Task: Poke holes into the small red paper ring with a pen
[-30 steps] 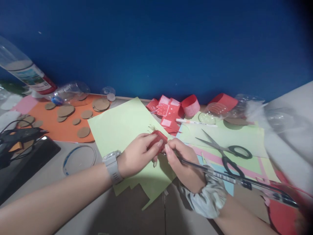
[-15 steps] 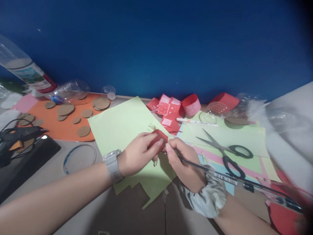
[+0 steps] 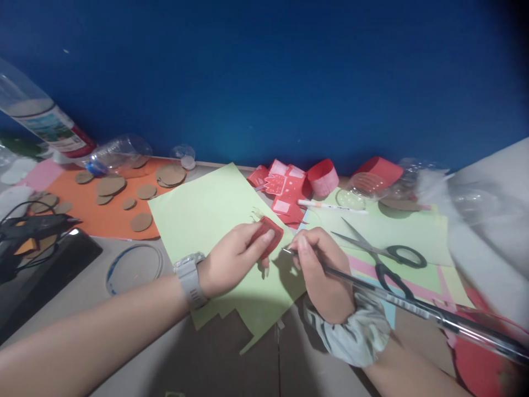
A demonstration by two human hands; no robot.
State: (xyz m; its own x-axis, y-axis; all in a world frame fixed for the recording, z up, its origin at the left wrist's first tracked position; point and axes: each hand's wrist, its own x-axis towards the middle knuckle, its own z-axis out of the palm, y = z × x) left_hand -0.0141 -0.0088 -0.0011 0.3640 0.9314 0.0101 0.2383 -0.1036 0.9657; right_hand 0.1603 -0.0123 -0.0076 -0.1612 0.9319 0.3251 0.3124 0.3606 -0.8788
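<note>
My left hand (image 3: pixel 237 251), with a grey watch at the wrist, pinches a small red paper piece (image 3: pixel 271 238) between thumb and fingers. Pale strips stick out above and below that piece. Just to the right, my right hand (image 3: pixel 324 270) grips a pen (image 3: pixel 397 300) in a writing hold. The metal tip points left, close to the red piece but apart from it. The pen's long clear barrel runs off toward the lower right. Beneath both hands lies a light green paper sheet (image 3: pixel 206 204) with a stepped cut along its near edge.
Black-handled scissors (image 3: pixel 382 252) lie open on stacked coloured paper (image 3: pixel 413 220). A white marker (image 3: pixel 330 205) and red paper cutouts (image 3: pixel 289 184) sit behind. Cardboard discs (image 3: pixel 111 186) cover orange paper (image 3: pixel 97 212). A glue gun (image 3: pixel 31 231), plastic bottle (image 3: pixel 119 154) and blue wall (image 3: pixel 264 77) border the space.
My right hand has drawn back slightly to the right, taking the pen tip off the red paper piece. My left hand stays almost in place, still pinching it.
</note>
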